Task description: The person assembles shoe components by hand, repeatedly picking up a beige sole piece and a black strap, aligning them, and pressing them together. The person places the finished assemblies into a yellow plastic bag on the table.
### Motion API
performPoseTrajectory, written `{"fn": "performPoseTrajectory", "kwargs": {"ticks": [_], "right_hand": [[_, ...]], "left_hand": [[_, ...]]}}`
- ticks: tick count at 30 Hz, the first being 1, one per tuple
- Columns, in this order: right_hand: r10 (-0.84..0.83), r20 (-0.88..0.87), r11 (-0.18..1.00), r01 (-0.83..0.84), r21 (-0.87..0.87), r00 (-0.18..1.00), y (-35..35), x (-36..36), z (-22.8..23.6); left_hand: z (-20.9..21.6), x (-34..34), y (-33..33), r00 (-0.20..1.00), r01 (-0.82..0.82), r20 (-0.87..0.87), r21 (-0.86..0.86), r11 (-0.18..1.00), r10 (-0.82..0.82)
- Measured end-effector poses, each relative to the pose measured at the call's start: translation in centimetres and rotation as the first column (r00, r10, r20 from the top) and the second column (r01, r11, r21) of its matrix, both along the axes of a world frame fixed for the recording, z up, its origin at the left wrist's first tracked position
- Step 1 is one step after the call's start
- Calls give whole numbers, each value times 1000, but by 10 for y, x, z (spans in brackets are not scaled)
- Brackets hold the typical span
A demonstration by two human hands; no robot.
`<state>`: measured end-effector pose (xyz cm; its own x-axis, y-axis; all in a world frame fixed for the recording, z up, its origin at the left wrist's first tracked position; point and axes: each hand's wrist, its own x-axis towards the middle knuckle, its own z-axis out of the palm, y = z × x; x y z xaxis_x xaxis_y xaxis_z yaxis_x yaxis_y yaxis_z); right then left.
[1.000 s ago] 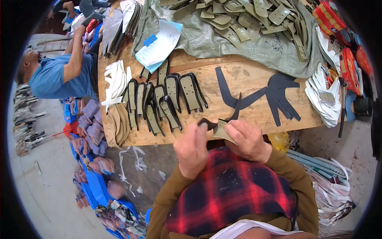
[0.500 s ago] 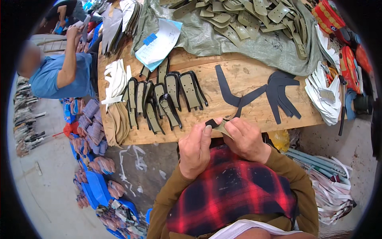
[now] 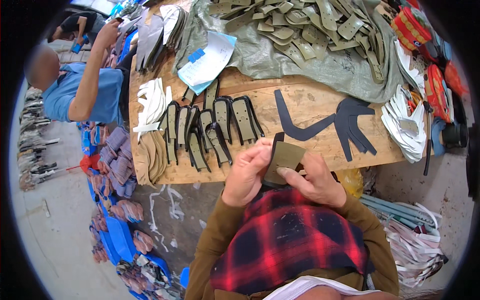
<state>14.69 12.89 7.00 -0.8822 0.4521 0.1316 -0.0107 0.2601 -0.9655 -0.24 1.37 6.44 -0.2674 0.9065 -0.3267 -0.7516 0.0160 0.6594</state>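
Just past the table's near edge, my two hands hold a curved olive plate (image 3: 288,154) with a black strip (image 3: 274,150) along its left edge. The fingers of my left hand (image 3: 247,174) are closed on that strip side. My right hand (image 3: 320,181) grips the plate from the right, its thumb on the olive face and the other fingers partly hidden. On the table beyond lie a single dark V-shaped strip (image 3: 303,133) and, to its right, a fanned stack of similar dark strips (image 3: 354,120). Several olive plates with black edging (image 3: 199,131) stand grouped to the left.
A heap of bare olive plates (image 3: 312,30) lies on a green woven sheet (image 3: 240,55) across the wooden table (image 3: 320,90). White cut pieces (image 3: 402,125) sit at the right end. A person in a blue shirt (image 3: 82,92) works at the left; blue bins (image 3: 120,235) stand on the floor.
The plate has been turned up so its olive face shows, with the black strip now running along its left side. My right thumb has moved onto that face.
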Motion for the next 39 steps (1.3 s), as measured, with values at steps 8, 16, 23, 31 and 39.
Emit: {"fn": "performPoseTrajectory", "kwargs": {"ticks": [8,16,23,31,39], "right_hand": [[-18,91,999,14,40,996,-6,5,1],[143,68,989,-145,25,987,1,8,3],[10,99,919,30,-393,995,3,9,10],[-16,63,873,44,-485,998,1,7,-4],[-7,147,996,20,-91,989,2,9,-12]], "left_hand": [[8,17,5,370,-167,-920,68,984,126],[25,-10,14,614,95,-776,-109,989,-144],[12,0,23,860,-35,-510,-1,999,30],[17,4,1,736,276,-501,-392,878,-455],[8,1,7,459,294,-810,-250,923,-366]]}}
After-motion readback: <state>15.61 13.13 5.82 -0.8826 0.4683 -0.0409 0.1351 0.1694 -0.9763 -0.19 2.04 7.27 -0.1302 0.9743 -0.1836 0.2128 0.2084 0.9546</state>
